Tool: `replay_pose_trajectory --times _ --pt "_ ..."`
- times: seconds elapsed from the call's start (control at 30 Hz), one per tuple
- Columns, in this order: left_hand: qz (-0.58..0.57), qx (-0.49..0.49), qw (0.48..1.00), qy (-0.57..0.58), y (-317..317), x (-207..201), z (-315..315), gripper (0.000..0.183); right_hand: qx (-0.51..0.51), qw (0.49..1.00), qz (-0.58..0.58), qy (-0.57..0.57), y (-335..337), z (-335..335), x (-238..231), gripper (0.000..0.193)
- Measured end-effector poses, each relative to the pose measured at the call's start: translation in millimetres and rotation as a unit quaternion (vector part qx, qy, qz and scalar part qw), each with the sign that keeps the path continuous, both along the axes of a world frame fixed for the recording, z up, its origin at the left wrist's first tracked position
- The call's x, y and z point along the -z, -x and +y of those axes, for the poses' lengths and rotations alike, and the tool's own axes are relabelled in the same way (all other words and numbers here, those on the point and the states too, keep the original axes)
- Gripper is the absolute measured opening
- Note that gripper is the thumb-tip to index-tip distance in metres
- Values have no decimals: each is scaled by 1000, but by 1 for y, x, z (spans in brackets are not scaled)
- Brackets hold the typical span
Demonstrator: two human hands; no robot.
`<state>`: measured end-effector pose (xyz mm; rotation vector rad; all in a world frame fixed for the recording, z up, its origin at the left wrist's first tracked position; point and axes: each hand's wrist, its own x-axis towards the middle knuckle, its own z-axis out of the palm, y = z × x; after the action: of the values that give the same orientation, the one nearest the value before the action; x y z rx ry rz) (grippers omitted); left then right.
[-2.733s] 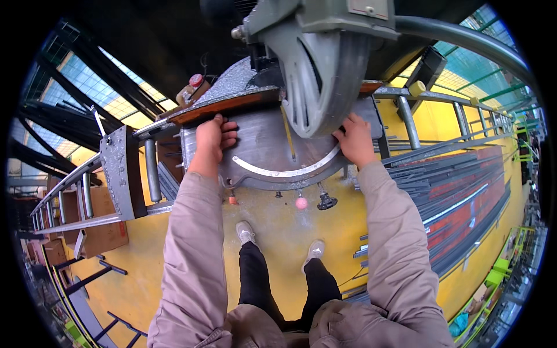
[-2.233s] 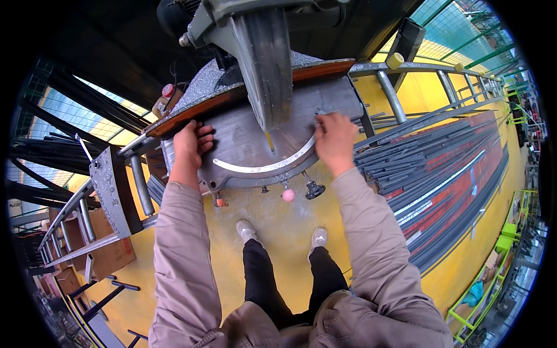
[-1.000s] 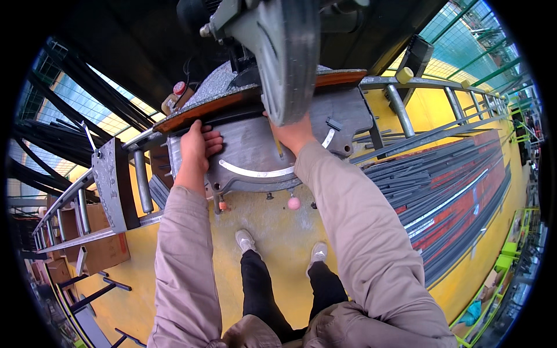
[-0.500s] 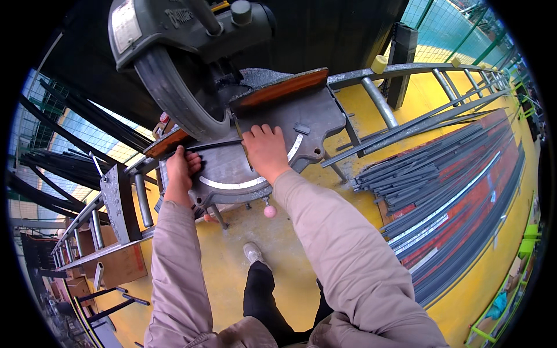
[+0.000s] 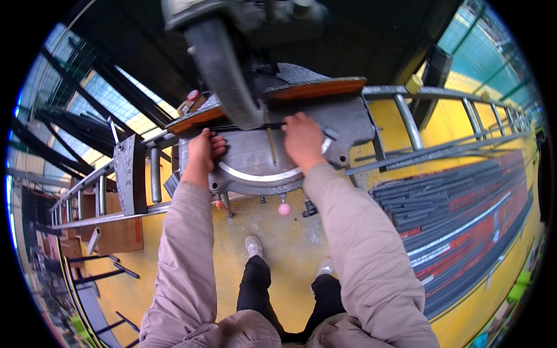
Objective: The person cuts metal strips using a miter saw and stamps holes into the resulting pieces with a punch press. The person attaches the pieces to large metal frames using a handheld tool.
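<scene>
Both hands work at the grey table (image 5: 249,152) of a mitre saw, whose round blade guard (image 5: 223,75) hangs over the fence between them. A thin black bar (image 5: 232,127) lies along the orange-brown fence (image 5: 316,89), passing below the guard. My left hand (image 5: 205,152) has its thumb at the bar's left part, fingers curled. To the right of the yellowish table slot (image 5: 271,145), my right hand (image 5: 303,141) grips the bar's right end with bent fingers. Small grey offcuts (image 5: 331,132) lie beside the right hand. The fingertips' exact contact is partly hidden.
Metal roller supports (image 5: 409,122) extend right and left of the saw. Many dark bars (image 5: 406,200) lie on a red sheet at the right. More long black bars (image 5: 75,130) lean at the left, above a cardboard box (image 5: 125,235). A pink knob (image 5: 284,209) sticks out in front.
My right hand has shifted from over the table slot to its right, and the bar now crosses the slot. My left hand stays near the left fence. The whole view has swung.
</scene>
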<state>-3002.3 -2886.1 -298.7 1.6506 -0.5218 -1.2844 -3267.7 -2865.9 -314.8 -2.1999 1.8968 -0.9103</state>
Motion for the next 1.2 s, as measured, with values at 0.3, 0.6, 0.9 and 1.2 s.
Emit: replay_pose_trajectory --times 0.3,0.6,0.9,1.2 --pt "44 12 999 -15 17 -4 -9 30 9 999 29 18 19 -43 6 17" --pt "24 -17 999 23 17 -4 -5 29 88 994 40 55 3 -37 9 21" --pt "23 -172 979 104 21 -4 3 41 96 992 68 49 6 -41 8 22" --pt "-8 -149 982 113 17 1 4 44 43 993 73 77 4 -40 7 20"
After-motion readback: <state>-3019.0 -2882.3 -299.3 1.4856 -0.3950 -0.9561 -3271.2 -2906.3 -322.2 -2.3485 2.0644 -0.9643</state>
